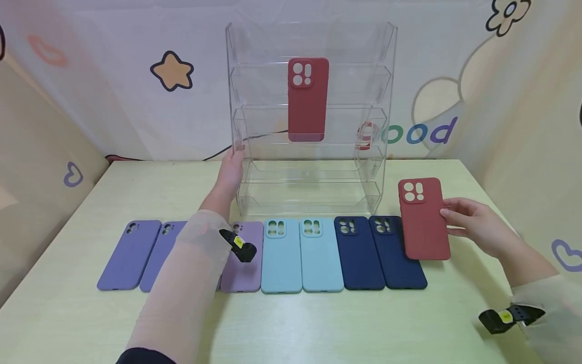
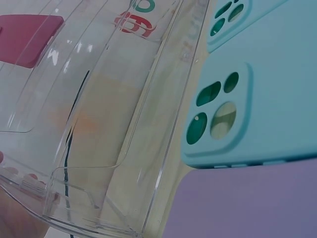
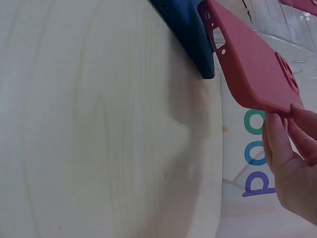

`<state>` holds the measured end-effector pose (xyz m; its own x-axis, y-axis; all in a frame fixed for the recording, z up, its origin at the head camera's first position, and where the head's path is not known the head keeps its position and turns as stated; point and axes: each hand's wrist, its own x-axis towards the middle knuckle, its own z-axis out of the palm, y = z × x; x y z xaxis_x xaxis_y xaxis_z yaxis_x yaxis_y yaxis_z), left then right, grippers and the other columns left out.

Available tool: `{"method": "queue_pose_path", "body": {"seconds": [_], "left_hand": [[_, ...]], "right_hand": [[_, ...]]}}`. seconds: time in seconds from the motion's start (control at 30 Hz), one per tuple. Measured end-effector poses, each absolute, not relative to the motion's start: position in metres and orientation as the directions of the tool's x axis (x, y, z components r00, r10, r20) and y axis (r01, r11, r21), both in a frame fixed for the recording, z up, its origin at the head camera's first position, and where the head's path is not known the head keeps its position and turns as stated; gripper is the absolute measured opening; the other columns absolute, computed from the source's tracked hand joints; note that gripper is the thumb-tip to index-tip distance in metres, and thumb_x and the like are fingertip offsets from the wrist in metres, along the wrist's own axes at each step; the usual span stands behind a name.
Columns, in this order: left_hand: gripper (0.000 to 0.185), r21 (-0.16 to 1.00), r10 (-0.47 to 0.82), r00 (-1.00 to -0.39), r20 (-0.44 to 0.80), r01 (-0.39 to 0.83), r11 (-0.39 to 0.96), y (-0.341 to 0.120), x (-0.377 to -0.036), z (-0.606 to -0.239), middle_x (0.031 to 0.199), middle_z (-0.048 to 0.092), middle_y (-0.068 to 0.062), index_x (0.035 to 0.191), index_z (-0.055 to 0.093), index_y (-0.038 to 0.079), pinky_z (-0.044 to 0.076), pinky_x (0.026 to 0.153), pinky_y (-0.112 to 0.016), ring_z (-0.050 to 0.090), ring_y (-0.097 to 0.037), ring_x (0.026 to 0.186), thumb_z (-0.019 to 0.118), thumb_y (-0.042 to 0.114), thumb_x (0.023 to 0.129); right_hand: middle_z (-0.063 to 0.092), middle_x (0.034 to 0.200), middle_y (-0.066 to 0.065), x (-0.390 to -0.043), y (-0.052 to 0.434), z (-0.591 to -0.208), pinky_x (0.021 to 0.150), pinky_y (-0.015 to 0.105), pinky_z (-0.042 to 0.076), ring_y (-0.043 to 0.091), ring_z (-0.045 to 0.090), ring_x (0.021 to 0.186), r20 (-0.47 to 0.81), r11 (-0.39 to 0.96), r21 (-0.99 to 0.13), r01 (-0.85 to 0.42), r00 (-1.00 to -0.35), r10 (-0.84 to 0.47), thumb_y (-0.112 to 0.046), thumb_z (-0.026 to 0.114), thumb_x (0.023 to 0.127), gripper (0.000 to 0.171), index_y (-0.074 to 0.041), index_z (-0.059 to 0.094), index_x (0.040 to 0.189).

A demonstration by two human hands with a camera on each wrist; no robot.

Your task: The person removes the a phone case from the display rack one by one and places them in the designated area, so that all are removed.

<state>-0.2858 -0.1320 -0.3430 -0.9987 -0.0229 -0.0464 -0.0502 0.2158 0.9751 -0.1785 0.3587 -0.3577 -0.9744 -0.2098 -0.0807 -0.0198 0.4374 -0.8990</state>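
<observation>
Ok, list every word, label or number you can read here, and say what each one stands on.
"ood" in green, blue and purple letters, on the backdrop cloth behind the clear acrylic rack, which hides any earlier letter.
Yellow tags on the wrist cameras: too small to read.
Phone cases: no text.

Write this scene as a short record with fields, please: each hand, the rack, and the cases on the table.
left hand: grips the left edge of the rack
right hand: fingers pinch the red case, lifted above the table
rack: clear, tiered, upright at the table's back; one more red case stands in it
row on table: purple cases, light blue cases, navy cases, lying side by side
</observation>
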Motion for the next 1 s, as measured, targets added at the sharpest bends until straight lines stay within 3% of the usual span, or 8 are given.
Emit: {"method": "queue_pose_path", "body": {"seconds": [0.07, 0.2, 0.3, 0.43, 0.63, 1.0], "left_hand": [[0.054, 0.975, -0.021, -0.999, -0.044, -0.048, 0.216, -0.132, -0.286, -0.343, 0.154, 0.019, 0.002, 0.151, 0.013, 0.022, 0.01, 0.111, -0.05, 0.012, -0.025, 0.141, 0.022, 0.033, 0.099], [0.054, 0.975, -0.023, -0.999, -0.047, -0.051, 0.215, -0.131, -0.287, -0.345, 0.154, 0.02, 0.002, 0.151, 0.014, 0.022, 0.011, 0.111, -0.05, 0.012, -0.025, 0.14, 0.022, 0.033, 0.099], [0.053, 0.976, -0.024, -0.999, -0.044, -0.049, 0.212, -0.131, -0.288, -0.345, 0.154, 0.02, 0.003, 0.151, 0.014, 0.023, 0.011, 0.111, -0.05, 0.012, -0.025, 0.14, 0.022, 0.033, 0.099], [0.053, 0.976, -0.027, -0.999, -0.042, -0.046, 0.213, -0.13, -0.287, -0.344, 0.154, 0.02, 0.002, 0.151, 0.014, 0.023, 0.011, 0.111, -0.051, 0.012, -0.025, 0.14, 0.021, 0.033, 0.099], [0.054, 0.978, -0.024, -0.999, -0.044, -0.048, 0.205, -0.13, -0.288, -0.344, 0.153, 0.021, 0.003, 0.151, 0.014, 0.023, 0.011, 0.111, -0.05, 0.013, -0.025, 0.14, 0.023, 0.035, 0.099], [0.054, 0.978, -0.027, -0.998, -0.053, -0.058, 0.2, -0.132, -0.285, -0.343, 0.154, 0.019, 0.001, 0.151, 0.013, 0.023, 0.012, 0.111, -0.049, 0.013, -0.026, 0.14, 0.023, 0.035, 0.099]], "right_hand": [[0.06, 0.095, -0.015, -0.178, 0.365, -0.36, 0.072, 0.02, 0.053, 0.002, 0.061, 0.085, -0.108, 0.417, -0.909, 0.003, -0.968, -0.228, -0.012, 0.048, 0.098, 0.035, 0.01, 0.041, 0.124], [0.062, 0.093, -0.012, -0.178, 0.378, -0.366, 0.071, 0.022, 0.054, 0.006, 0.062, 0.083, -0.158, 0.39, -0.919, 0.05, -0.955, -0.252, -0.009, 0.048, 0.097, 0.015, -0.01, 0.053, 0.111], [0.063, 0.093, -0.011, -0.178, 0.385, -0.368, 0.071, 0.023, 0.054, 0.007, 0.063, 0.083, -0.198, 0.413, -0.907, 0.075, -0.945, -0.262, -0.009, 0.048, 0.097, 0.022, 0.002, 0.051, 0.115], [0.062, 0.097, -0.005, -0.177, 0.388, -0.37, 0.075, 0.025, 0.054, 0.007, 0.062, 0.085, -0.296, 0.482, -0.865, 0.142, -0.919, -0.26, -0.014, 0.048, 0.098, 0.05, 0.021, 0.029, 0.129], [0.059, 0.103, 0.006, -0.176, 0.387, -0.373, 0.077, 0.03, 0.054, 0.007, 0.061, 0.087, -0.363, 0.559, -0.812, 0.167, -0.895, -0.26, -0.014, 0.048, 0.098, 0.05, 0.022, 0.031, 0.128], [0.059, 0.101, 0.01, -0.175, 0.38, -0.376, 0.077, 0.035, 0.054, 0.016, 0.058, 0.087, -0.414, 0.649, -0.743, 0.163, -0.874, -0.254, -0.011, 0.045, 0.098, 0.037, 0.02, 0.041, 0.118]]}}
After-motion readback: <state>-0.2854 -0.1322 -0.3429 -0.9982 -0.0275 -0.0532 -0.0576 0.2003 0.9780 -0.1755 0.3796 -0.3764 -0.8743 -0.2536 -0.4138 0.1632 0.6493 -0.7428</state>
